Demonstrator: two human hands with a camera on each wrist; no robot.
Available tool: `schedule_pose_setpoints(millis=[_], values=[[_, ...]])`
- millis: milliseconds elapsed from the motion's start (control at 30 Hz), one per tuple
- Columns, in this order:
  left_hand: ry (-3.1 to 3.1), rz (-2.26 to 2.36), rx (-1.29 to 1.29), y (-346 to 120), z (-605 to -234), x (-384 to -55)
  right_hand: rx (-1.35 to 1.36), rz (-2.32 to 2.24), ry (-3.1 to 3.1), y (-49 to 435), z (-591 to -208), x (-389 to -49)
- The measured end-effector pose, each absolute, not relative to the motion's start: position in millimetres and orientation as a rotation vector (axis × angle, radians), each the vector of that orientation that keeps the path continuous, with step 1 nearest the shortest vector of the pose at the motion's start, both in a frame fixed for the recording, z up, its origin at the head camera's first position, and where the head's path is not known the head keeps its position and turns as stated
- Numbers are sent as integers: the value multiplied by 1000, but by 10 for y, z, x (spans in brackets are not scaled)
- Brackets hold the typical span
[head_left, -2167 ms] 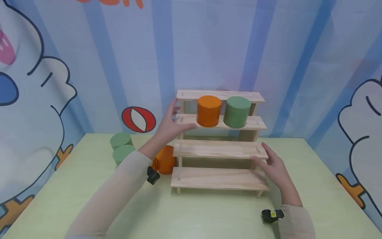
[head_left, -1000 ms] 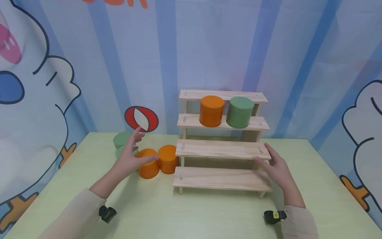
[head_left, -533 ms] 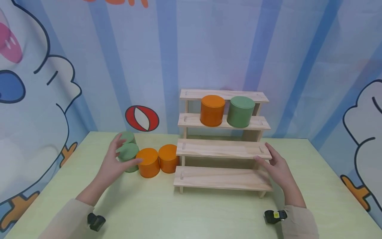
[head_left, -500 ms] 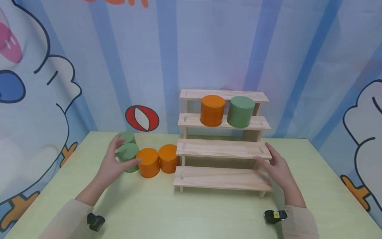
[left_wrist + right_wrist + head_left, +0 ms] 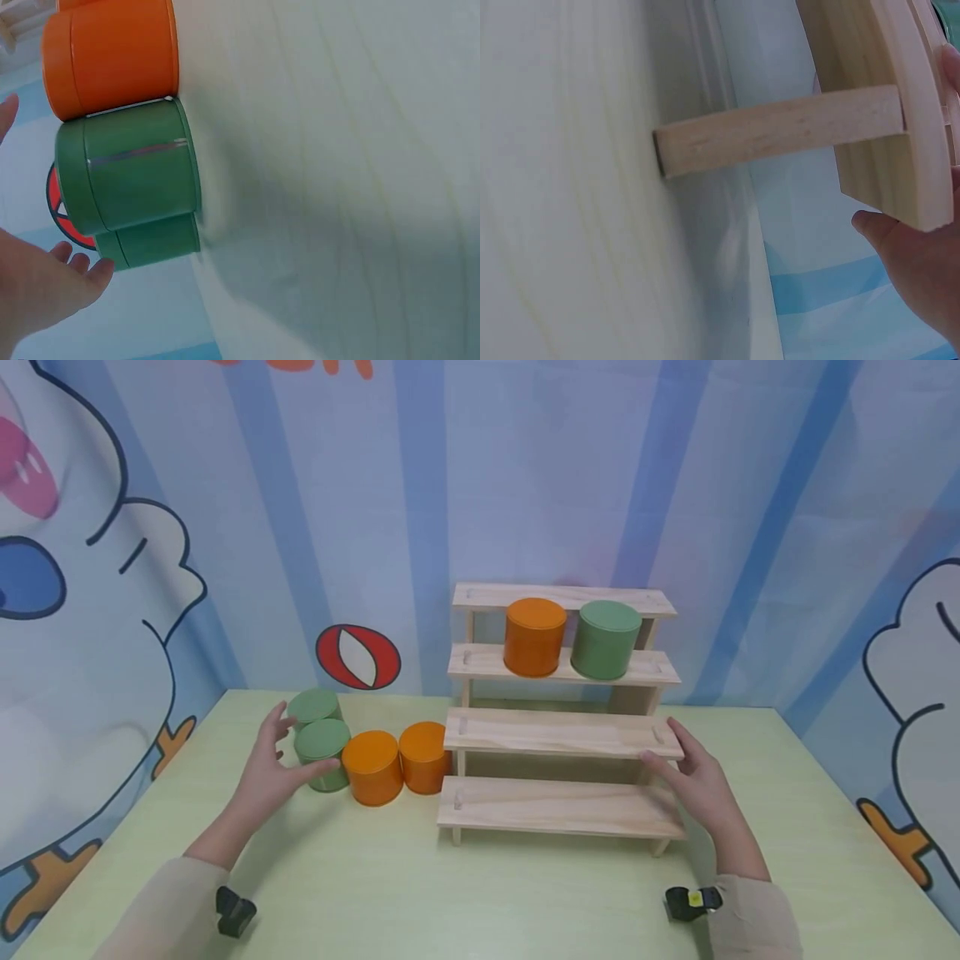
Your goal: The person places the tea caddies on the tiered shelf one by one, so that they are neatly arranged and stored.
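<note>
My left hand [image 5: 262, 777] is at the left, thumb and fingers spread beside two round green tins, the front one [image 5: 322, 753] and the rear one [image 5: 315, 703]. Its thumb overlaps the front tin's edge in the head view. In the left wrist view the fingers lie close to the rear green tin [image 5: 150, 244], and nothing is in the hand [image 5: 45, 289]. My right hand [image 5: 697, 785] grips the right end of a four-tier wooden display rack [image 5: 555, 810] at its second board from the bottom, thumb in front. The rack's leg [image 5: 780, 131] shows in the right wrist view.
Two orange tins stand between the green pair and the rack, one [image 5: 372, 768] beside the front green tin, another [image 5: 425, 758] at the rack's left side. On the third tier sit an orange tin [image 5: 535, 639] and a green tin [image 5: 606, 641]. A printed cloth [image 5: 525, 468] hangs behind.
My left hand has come away from the orange tin on the third tier, moving left and down to the green tins. My right hand has stayed on the rack.
</note>
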State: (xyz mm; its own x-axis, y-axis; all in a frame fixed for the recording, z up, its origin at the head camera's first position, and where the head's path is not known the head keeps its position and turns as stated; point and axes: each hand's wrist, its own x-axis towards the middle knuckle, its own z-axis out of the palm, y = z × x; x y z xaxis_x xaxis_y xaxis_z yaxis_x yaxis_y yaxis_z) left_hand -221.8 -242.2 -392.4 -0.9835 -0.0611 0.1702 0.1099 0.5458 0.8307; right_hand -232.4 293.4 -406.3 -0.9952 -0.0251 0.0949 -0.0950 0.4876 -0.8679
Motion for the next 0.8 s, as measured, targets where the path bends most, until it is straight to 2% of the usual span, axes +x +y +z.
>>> schedule_pose_setpoints(millis=[800], values=[[-2693,-1576,67,-2463,-4119,-2381,113,1557,-2654,2956,-4078,-2343]])
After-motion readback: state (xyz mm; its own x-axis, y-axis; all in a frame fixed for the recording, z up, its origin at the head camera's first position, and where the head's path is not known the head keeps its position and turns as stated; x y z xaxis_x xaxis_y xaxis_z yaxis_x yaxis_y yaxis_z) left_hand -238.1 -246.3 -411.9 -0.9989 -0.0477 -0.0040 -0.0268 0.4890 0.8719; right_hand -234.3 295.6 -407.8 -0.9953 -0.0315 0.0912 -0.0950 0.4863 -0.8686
